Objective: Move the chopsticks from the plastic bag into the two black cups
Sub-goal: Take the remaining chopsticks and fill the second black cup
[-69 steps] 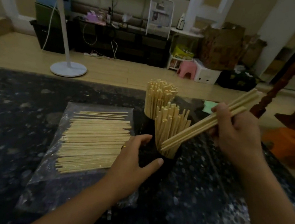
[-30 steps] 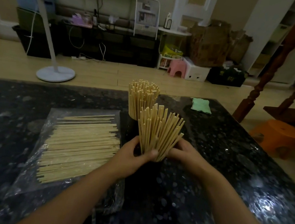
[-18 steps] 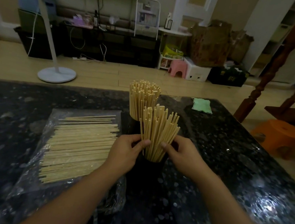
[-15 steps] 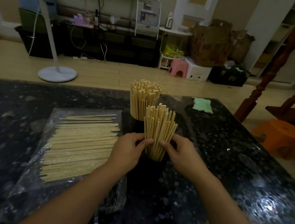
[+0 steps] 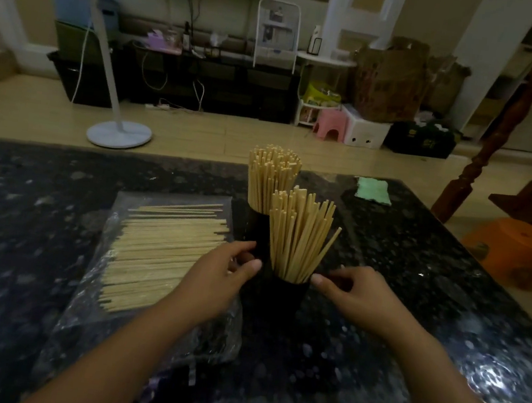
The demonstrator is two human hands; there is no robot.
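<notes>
My relaxed left hand (image 5: 218,279) and right hand (image 5: 352,295) flank the near black cup (image 5: 286,299), holding nothing. Pale wooden chopsticks (image 5: 299,235) fan from it; more lie flat on the plastic bag (image 5: 154,331) at nine o'clock.

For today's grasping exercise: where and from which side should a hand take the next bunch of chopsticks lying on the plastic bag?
Probably pinch the loose chopsticks near their right-hand ends, coming from above with the left hand: they lie flat, parallel, ends toward the near black cup.
</notes>
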